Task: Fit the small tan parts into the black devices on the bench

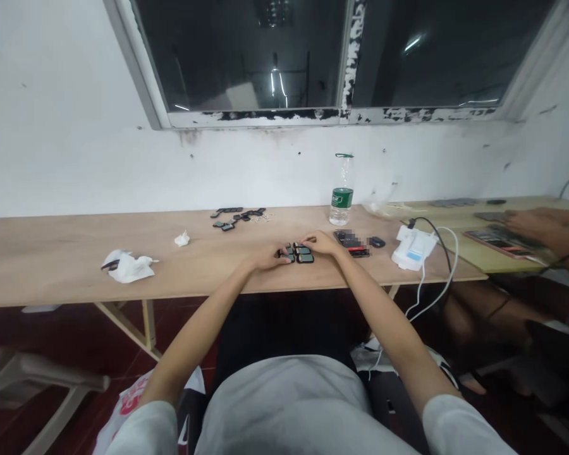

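Note:
Several small rectangular pieces with black frames and grey-green faces [306, 258] lie close together near the table's front edge, between my hands. My left hand [267, 257] is at the left side of this group, its thumb and fingers closed around the edge of a black-framed piece [287, 257]. From the right, my right hand [320, 242] reaches over the far end of the group with its fingertips pinched together. Whatever is between those fingertips is too small to make out. Farther back lies a loose cluster of similar black-framed pieces [227, 225], with tiny pale bits [262, 218] beside it.
A water bottle [341, 199] stands near the wall. Right of my hands are a phone [351, 242], a small black object [377, 242] and a white power strip [415, 248] with cables. Crumpled tissues [131, 268] lie left. Another person's hand [526, 224] is at the far right.

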{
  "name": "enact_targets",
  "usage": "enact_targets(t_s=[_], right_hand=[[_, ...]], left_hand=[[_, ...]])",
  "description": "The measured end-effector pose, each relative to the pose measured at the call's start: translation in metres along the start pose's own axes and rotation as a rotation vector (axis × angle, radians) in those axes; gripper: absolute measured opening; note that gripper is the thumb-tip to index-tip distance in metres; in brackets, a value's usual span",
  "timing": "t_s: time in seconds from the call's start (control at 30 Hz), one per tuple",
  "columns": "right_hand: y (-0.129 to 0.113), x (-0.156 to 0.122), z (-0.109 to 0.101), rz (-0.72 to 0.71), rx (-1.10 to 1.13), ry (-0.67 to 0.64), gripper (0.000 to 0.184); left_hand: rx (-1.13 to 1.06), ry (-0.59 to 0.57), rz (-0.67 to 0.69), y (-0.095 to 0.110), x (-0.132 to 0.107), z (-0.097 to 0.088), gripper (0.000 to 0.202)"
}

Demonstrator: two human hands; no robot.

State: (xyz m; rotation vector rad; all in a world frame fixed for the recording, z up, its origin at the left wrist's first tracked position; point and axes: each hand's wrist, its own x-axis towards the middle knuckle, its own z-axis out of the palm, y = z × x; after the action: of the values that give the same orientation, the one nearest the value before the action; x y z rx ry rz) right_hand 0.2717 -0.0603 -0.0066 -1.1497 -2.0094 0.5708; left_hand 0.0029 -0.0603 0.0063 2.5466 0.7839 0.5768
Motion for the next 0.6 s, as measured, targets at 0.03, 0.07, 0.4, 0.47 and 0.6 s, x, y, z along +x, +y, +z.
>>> enact_targets(t_s=[0.03,0.07,0.4,0.47,0.6], right_hand=[[0.0,-0.001,-0.001,-0.003,0.008,-0.005,0.013],[0.0,-0.002,-0.002,-0.004,0.014,-0.016,0.013],[-0.003,-0.006,0.0,0.022,0.062,-0.028,0.012],[-0.004,-0.006,0.001,0.018,0.056,-0.032,0.012],[-0.005,-0.005,0.0,-0.005,0.053,0.0,0.013]], left_hand=[[0.024,-0.004,-0.009,0.002,0.0,0.001,0.034],[0.049,-0.011,-0.018,0.003,0.0,0.002,0.034],[0.103,0.021,-0.075,0.013,-0.007,0.005,0.035],[0.066,0.031,-0.046,0.012,-0.007,0.005,0.036],[-0.014,0.093,-0.004,0.005,-0.004,0.003,0.048]])
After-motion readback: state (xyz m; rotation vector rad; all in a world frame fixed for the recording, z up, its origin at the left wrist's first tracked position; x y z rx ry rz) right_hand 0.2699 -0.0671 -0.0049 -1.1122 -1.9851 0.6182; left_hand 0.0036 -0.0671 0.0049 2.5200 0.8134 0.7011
